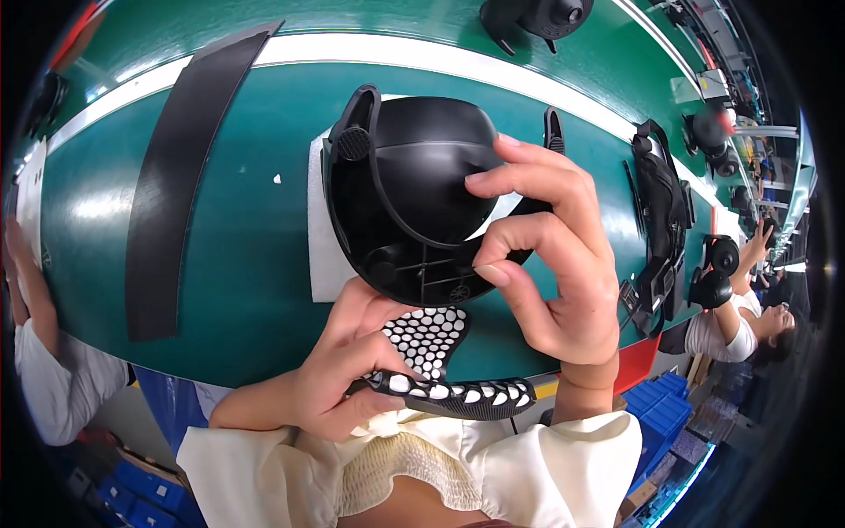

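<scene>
A glossy black rounded plastic shell [431, 132] with curved arms stands on a white foam block [321, 229] in front of me. My left hand [339, 370] grips a bent black pad [422, 339] covered with white oval dots, below the shell's near edge. Part of that pad curls toward me, showing a ribbed edge. Over the shell's right side is my right hand [559, 264], its thumb and index fingertips pinched together near the inner ribs. Whatever they hold, if anything, is too small to make out. The other fingers arch over the shell.
A long black strip [180, 185] lies on the green table [251, 220] at the left. Black straps [660, 220] lie to the right. Another black device [541, 18] sits beyond the white line. Blue bins [656, 409] stand below on the right. People work on both sides.
</scene>
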Tool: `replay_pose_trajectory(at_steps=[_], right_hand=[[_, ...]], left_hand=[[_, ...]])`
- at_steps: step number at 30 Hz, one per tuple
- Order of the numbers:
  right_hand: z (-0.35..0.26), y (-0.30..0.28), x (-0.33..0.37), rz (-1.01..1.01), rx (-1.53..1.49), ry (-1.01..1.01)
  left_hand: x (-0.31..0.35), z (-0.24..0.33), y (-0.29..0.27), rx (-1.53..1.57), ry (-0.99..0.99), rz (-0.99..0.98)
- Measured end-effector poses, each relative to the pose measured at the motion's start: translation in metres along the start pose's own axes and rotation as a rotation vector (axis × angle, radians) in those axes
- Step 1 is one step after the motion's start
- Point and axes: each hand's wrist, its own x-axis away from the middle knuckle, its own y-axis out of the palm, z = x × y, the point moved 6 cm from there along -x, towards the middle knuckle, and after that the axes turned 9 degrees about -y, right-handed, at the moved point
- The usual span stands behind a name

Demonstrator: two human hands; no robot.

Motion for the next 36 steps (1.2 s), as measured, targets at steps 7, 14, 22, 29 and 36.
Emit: replay_pose_trajectory(at_steps=[7,14,22,29,36], right_hand=[[-0.001,0.001,0.000,-0.001,0.037,0.005],[-0.001,0.001,0.000,0.030,0.072,-0.008],[-0.003,-0.001,0.003,0.038,0.040,0.011],[0.005,-0.006,0.005,0.097,-0.021,-0.036],[0.002,0.001,0.018,-0.048,0.324,-0.335]], left_hand=[[0.000,0.003,-0.001,-0.017,-0.010,-0.006],[0.001,0.002,0.000,-0.024,-0.021,0.017],[-0.002,0.003,-0.001,0.079,-0.005,0.051],[0.000,0.007,-0.005,0.053,-0.065,0.093],[0.002,0.005,-0.002,-0.038,-0.069,0.079]])
